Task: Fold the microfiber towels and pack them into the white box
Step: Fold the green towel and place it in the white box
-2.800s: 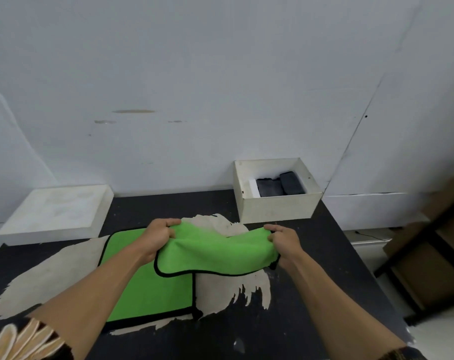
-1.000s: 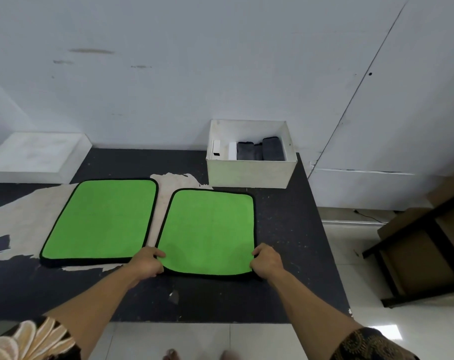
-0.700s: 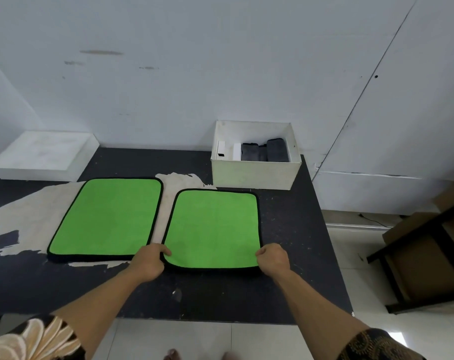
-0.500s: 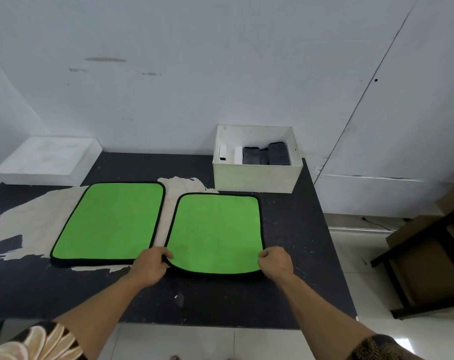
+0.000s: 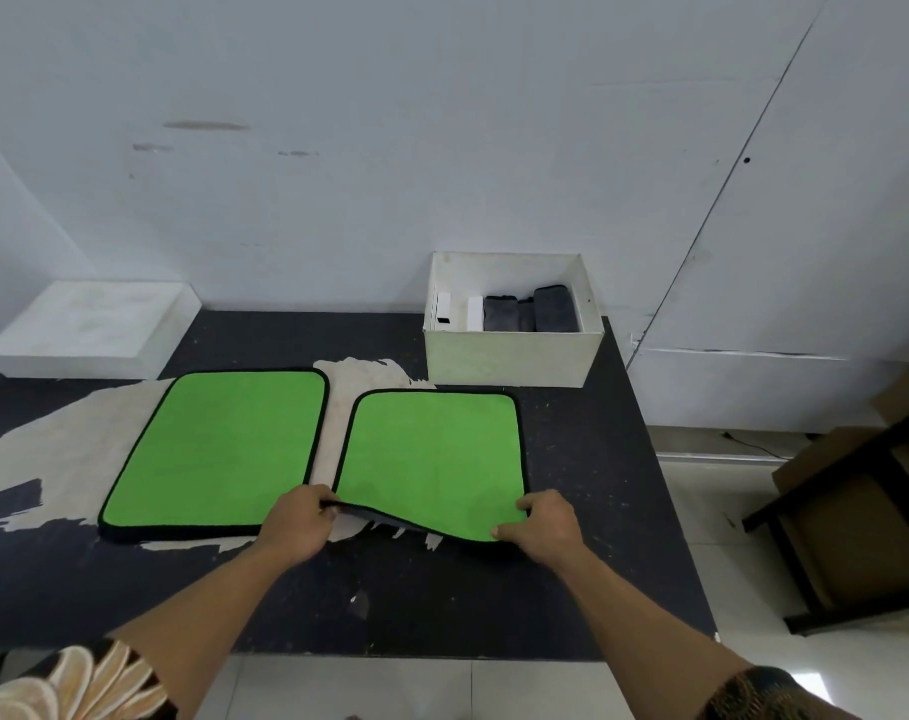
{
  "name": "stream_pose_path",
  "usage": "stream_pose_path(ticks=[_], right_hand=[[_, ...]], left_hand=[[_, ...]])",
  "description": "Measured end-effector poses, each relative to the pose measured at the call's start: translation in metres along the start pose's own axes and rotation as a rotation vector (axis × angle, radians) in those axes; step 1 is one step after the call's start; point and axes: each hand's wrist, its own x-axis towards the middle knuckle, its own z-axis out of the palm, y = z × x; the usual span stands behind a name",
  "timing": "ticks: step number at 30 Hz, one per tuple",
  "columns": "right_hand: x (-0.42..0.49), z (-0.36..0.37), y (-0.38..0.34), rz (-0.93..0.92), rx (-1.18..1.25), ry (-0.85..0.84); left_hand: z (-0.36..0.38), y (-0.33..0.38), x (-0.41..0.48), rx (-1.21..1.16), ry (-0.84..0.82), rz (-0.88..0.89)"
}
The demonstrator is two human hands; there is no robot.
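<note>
Apparently two green towels, flat.

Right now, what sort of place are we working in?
Probably a plain workroom or storage corner, not a home. A worn black table with its coating peeled off in patches stands against a bare scuffed white wall, a dark shelf frame holding cardboard boxes stands to the right, and the floor is tiled.

1 head-worn wide-angle view looks forward and down from the near edge of a black table, close above it. The wall fills the far upper half. Floor and a shelf frame show at right.
</note>
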Motion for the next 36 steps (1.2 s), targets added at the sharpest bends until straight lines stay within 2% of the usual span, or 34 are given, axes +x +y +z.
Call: stream_pose_path(ticks=[7, 12, 14, 19, 24, 36], right_hand=[[-0.002, 0.009, 0.002, -0.184, -0.302, -0.069], [-0.004, 0.015, 0.006, -0.311, -0.454, 0.124], [-0.005, 0.015, 0.008, -0.345, -0.496, 0.152], [-0.010, 0.013, 0.016, -0.361, -0.568, 0.108], [-0.020, 0.015, 0.023, -0.332, -0.524, 0.098], [-0.041, 0.026, 0.011, -0.183, -0.516, 0.071]], left_hand=[[-0.002, 0.001, 0.004, -0.025, 0.054, -0.002], [-0.001, 0.001, 0.005, 0.005, 0.076, 0.028], [-0.002, -0.001, 0.004, 0.020, 0.067, 0.053], [-0.003, -0.009, -0.009, 0.202, 0.016, 0.188], [0.004, -0.022, -0.021, 0.350, -0.082, 0.263], [0.003, -0.038, -0.019, 0.391, -0.201, 0.362]])
